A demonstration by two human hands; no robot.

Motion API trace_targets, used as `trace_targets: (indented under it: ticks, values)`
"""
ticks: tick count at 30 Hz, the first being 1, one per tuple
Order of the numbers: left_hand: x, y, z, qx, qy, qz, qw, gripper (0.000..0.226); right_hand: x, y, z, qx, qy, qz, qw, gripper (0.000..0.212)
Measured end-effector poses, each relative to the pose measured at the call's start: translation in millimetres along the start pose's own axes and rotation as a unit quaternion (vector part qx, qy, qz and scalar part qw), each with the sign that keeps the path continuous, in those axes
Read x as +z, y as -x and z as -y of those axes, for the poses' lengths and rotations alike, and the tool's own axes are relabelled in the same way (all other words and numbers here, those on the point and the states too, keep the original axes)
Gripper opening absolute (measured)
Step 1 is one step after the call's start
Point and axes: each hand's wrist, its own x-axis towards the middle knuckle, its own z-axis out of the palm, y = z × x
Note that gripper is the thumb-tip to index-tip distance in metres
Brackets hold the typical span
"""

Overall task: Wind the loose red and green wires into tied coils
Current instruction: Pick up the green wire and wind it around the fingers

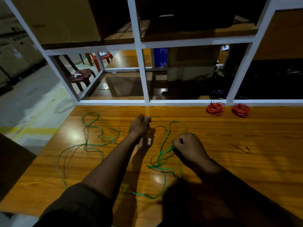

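A long loose green wire (91,145) sprawls in loops over the wooden table (246,161), from the far left across to the middle. My left hand (140,125) is raised over the table's centre, fingers curled, pinching a strand of the green wire. My right hand (188,147) is closed in a fist on the green wire where several loops gather. Two tied red coils, the left red coil (215,108) and the right red coil (240,110), lie side by side at the table's far right edge.
A white metal frame (144,71) rises along the table's far edge. A short dark wire scrap (241,147) lies to the right of my right hand. Plastic chairs (80,76) stand on the floor beyond the left side.
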Motion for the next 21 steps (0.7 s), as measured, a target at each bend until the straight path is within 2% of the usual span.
trace_targets:
  ticks: [2, 3, 4, 6, 8, 9, 12, 13, 15, 16, 17, 19, 21]
  values:
    - [-10, 7, -47, 0.008, 0.145, 0.015, 0.989, 0.027, -8, -8, -5, -0.015, 0.016, 0.015, 1.0, 0.014]
    - [-17, 12, -70, 0.018, 0.203, 0.031, 0.979, 0.027, -11, -11, -4, -0.028, 0.031, 0.005, 0.999, 0.018]
    - [-25, 18, -92, 0.03, 0.245, 0.052, 0.968, 0.028, -16, -15, -3, -0.044, 0.049, -0.022, 0.998, 0.03]
    - [-35, 28, -120, 0.044, 0.3, 0.092, 0.949, 0.032, -29, -21, 7, -0.09, 0.066, -0.114, 0.987, 0.048]
    - [-38, 36, -133, 0.042, 0.344, 0.126, 0.93, 0.034, -45, -26, 22, -0.116, 0.043, -0.192, 0.974, 0.052]
    - [-39, 39, -137, 0.041, 0.371, 0.151, 0.915, 0.036, -51, -32, 28, -0.113, 0.013, -0.205, 0.972, 0.057]
    - [-37, 47, -141, 0.026, 0.47, 0.252, 0.846, 0.039, -63, -56, 41, -0.066, -0.111, -0.139, 0.982, 0.078]
    - [-34, 49, -141, 0.019, 0.495, 0.275, 0.824, 0.038, -65, -64, 42, -0.056, -0.153, -0.095, 0.982, 0.073]
    - [-27, 53, -144, 0.025, 0.543, 0.293, 0.787, 0.034, -70, -75, 45, -0.046, -0.253, -0.008, 0.966, 0.036]
    - [-24, 54, -146, 0.038, 0.571, 0.287, 0.768, 0.033, -72, -78, 45, -0.041, -0.307, 0.02, 0.951, 0.015]
    - [-23, 54, -148, 0.049, 0.604, 0.27, 0.748, 0.033, -73, -79, 45, -0.044, -0.345, 0.024, 0.937, 0.014]
    - [-23, 53, -147, 0.057, 0.668, 0.207, 0.712, 0.036, -75, -77, 40, -0.041, -0.38, 0.018, 0.924, 0.026]
    - [-26, 50, -140, 0.054, 0.709, 0.148, 0.688, 0.038, -74, -72, 32, -0.029, -0.376, 0.02, 0.926, 0.028]
